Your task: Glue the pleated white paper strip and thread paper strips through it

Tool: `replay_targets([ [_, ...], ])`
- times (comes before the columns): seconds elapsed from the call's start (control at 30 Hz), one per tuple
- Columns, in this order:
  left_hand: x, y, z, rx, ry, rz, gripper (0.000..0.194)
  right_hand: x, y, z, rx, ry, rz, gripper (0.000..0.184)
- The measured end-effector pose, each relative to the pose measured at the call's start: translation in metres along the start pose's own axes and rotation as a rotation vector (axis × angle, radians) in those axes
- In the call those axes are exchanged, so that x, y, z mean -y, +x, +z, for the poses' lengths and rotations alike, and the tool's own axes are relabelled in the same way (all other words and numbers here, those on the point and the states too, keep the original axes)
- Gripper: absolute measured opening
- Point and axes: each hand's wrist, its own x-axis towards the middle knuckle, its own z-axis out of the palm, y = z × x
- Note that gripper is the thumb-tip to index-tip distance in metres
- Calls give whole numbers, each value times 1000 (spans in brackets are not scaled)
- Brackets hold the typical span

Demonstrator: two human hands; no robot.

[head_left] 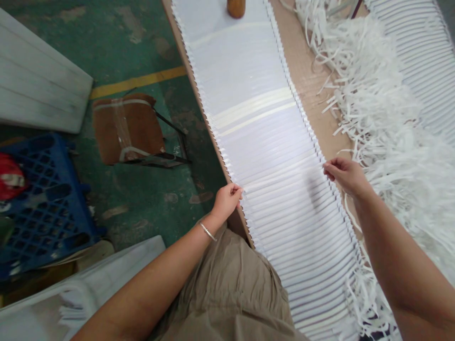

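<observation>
A long row of overlapping white strips point(259, 137) runs down the table, with small jagged tabs along both side edges. My left hand point(227, 203), a bangle on its wrist, is closed in a pinch at the row's left edge, on the end of a white strip. Across from it, my right hand point(344, 176) pinches at the right edge, apparently on the other end of the strip; its fingertips partly hide the contact. Nearer my body the strips lie as ridges with dark gaps, while farther away they look flatter.
A heap of loose white ribbon offcuts point(377, 94) covers the table's right side. A brown bottle-like object point(236, 7) stands on the far strips. Left on the green floor are a stool point(128, 128), a blue plastic crate point(46, 189) and a large white panel-like block point(39, 71).
</observation>
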Motion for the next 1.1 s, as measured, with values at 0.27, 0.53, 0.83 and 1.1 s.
replay_targets([
  [0.27,-2,22,10,-152,167,-11,16,-1,45,7,-99,-27,-26,21],
  [0.53,9,32,14,-188,295,33,13,-25,64,20,-168,-28,-28,18],
  [0.83,3,30,12,-195,325,62,15,-39,71,29,-174,0,-53,23],
  [1.1,1,30,12,-191,337,82,15,-28,73,36,-226,-160,-44,21],
])
